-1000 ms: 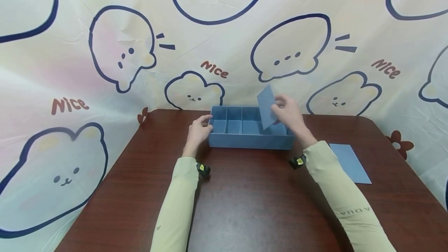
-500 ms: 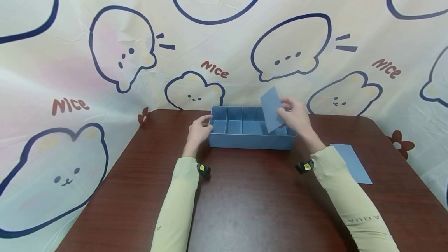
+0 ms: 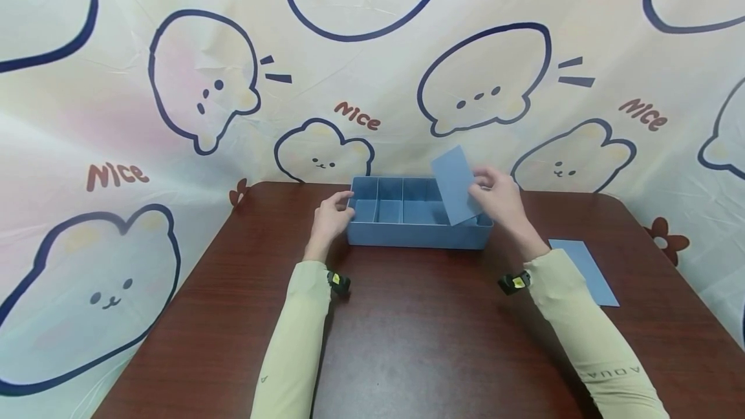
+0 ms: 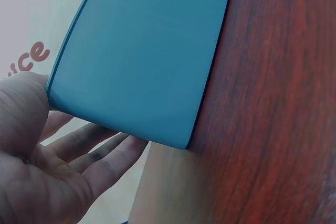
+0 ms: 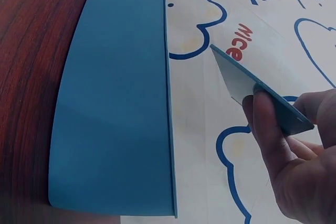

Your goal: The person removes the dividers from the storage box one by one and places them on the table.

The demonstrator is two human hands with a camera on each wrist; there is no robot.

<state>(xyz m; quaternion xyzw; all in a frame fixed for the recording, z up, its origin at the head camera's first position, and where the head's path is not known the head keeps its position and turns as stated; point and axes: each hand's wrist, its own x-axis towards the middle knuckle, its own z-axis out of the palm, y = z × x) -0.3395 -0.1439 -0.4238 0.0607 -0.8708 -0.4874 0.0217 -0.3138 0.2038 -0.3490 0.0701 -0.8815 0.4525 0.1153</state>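
Note:
A long blue box (image 3: pixel 419 236) with upright dividers inside stands towards the back of the table. My left hand (image 3: pixel 330 218) holds its left end; in the left wrist view the fingers (image 4: pixel 116 162) lie along the outside of the end wall, the thumb tip hidden. Between thumb and fingers, my right hand (image 3: pixel 502 198) pinches a thin blue rectangular panel (image 3: pixel 454 185) by its right edge. The panel is tilted above the box's right part and covers some of the inside. From the right wrist, the panel (image 5: pixel 273 95) appears nearly edge-on, apart from the box's front wall (image 5: pixel 113 98).
A second flat blue sheet (image 3: pixel 584 270) lies on the dark wooden table (image 3: pixel 407 328), right of the box and partly behind the right sleeve (image 3: pixel 588 335). Directly behind the table hangs a printed cloth (image 3: pixel 396 83).
My right hand has moved a little right and down with the panel, which now turns its face more towards the head camera. The left hand stays on the box's end.

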